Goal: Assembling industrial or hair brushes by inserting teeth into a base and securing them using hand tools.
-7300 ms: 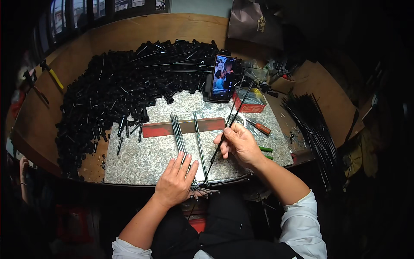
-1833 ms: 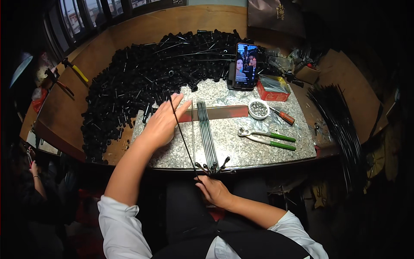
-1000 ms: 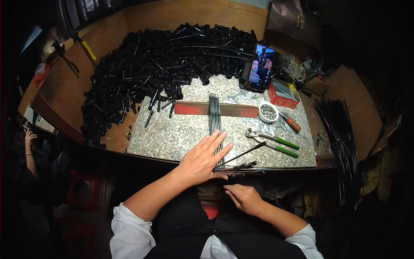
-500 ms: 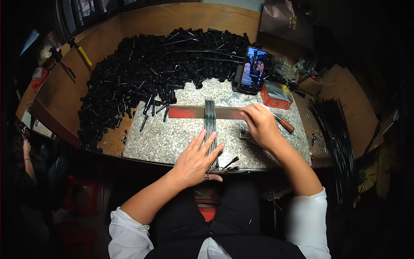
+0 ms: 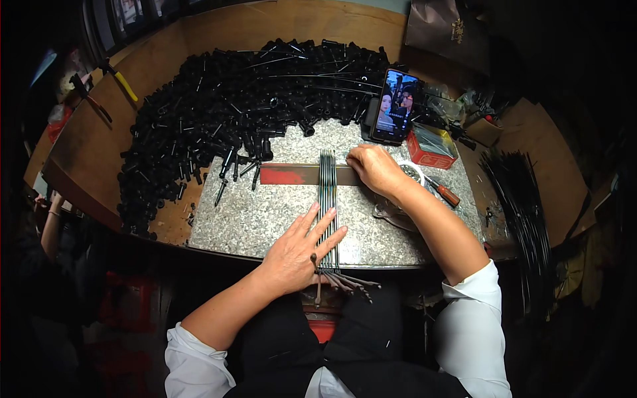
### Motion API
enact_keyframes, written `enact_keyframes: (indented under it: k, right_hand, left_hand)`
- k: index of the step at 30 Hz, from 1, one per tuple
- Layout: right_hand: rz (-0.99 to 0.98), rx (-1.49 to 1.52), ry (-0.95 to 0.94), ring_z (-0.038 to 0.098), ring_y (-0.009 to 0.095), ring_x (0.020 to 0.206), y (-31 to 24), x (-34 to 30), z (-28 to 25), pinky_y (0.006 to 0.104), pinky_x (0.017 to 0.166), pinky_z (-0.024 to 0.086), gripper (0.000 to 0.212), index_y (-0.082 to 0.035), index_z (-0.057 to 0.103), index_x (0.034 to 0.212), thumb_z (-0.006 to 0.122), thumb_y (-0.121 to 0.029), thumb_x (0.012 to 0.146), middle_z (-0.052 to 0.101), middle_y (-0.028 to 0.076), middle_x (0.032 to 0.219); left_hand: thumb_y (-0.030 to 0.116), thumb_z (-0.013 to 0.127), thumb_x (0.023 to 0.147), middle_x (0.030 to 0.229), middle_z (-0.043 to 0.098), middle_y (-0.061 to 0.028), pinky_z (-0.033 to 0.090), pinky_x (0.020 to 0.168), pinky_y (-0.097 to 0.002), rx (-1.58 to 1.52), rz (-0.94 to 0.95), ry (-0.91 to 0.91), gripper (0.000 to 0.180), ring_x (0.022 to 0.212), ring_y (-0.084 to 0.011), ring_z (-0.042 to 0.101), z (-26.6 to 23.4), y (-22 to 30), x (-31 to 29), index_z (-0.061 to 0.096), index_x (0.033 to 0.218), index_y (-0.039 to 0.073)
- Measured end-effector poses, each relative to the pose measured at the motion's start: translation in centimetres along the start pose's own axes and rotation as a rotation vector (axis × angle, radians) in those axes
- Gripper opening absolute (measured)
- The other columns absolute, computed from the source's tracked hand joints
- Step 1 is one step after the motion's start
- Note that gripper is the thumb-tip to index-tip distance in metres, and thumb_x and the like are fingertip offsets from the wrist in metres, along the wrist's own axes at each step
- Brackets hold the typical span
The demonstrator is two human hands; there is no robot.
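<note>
A row of thin dark metal rods (image 5: 328, 199) lies side by side, pointing away from me, across a flat red-and-brown strip (image 5: 282, 174). My left hand (image 5: 296, 247) rests flat on their near part, its fingers spread. The knobbed near ends of the rods (image 5: 345, 282) fan out past the front edge of the speckled stone slab (image 5: 229, 225). My right hand (image 5: 377, 169) is at the strip's right end, just right of the rods' far ends. Its fingertips are pinched together; whatever is between them is too small to make out.
A large heap of black tubular parts (image 5: 199, 119) fills the back and left. At the back right are a propped phone (image 5: 397, 106) and a red box (image 5: 431, 147). A white ring (image 5: 414, 172) and a screwdriver (image 5: 446, 194) lie by my right wrist. Long black rods (image 5: 521, 205) lie farther right.
My right hand has moved left and slightly up, toward the rods' far ends. The near rod ends now hang out past the slab's edge. My left hand stays on the rods.
</note>
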State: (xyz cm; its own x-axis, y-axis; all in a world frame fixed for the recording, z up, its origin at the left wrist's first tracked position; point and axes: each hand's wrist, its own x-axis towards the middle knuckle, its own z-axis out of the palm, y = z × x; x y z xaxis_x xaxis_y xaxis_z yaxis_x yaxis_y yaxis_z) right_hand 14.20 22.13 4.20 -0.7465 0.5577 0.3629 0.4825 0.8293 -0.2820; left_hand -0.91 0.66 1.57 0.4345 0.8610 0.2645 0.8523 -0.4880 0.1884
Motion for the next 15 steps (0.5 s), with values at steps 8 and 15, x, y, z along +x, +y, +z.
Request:
enact_keyframes:
  k: [8,15]
  right_hand:
    - [-0.201,-0.436,-0.048,0.064,0.028,0.082,-0.3,0.4,-1.4,0.0387,0.068,0.052,0.013,-0.006,0.062,0.086,0.051,-0.011,0.079,0.061,0.011,0.079]
    - [-0.177,-0.365,-0.117,0.062,0.028,0.086,-0.3,0.1,-1.8,0.0381,0.071,0.051,0.015,-0.007,0.061,0.091,0.051,-0.009,0.080,0.058,0.012,0.085]
  left_hand:
    - [0.041,0.075,0.066,0.143,0.031,-0.0230,0.029,0.106,-0.0516,0.055,-0.007,0.002,0.085,0.133,-0.0446,0.027,-0.4,0.3,0.0,0.041,0.136,0.008]
    - [0.036,0.076,0.065,0.143,0.031,-0.0225,0.030,0.106,-0.0517,0.059,-0.017,0.019,0.085,0.133,-0.0445,0.027,0.0,0.3,-0.1,0.040,0.137,0.009]
